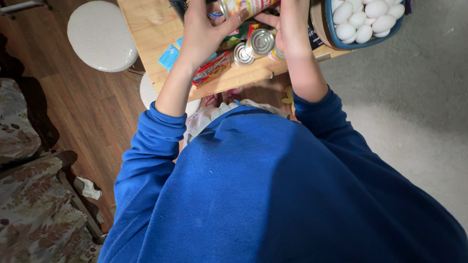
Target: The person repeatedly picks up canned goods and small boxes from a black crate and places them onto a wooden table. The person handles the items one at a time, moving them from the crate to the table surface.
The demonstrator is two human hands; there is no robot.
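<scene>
Head view: a can point(246, 7) with a colourful printed label is held on its side at the top edge of the frame, above the wooden table point(146, 29); its far end is cut off by the frame. It is gripped from both sides. The left hand point(202, 34) is curled around its near end, thumb laid against the label, and the right hand point(287, 27) is closed on the other side, fingers bent over it.

Much of the picture is taken up by the blue sweatshirt point(273, 195), by which the near table edge is hidden. To the left, one round white stool point(101, 35) is seen on the wood floor point(92, 112), and part of a second pale round seat point(148, 92) seems to lie under the table. At the top right, one blue basket point(363, 44) filled with white eggs point(363, 19) is placed; about a dozen are visible. Three tin cans point(260, 42) are lying between the forearms, ends toward the camera. One red carton point(212, 69) and one light-blue packet point(169, 56) are lying beside the left wrist.
</scene>
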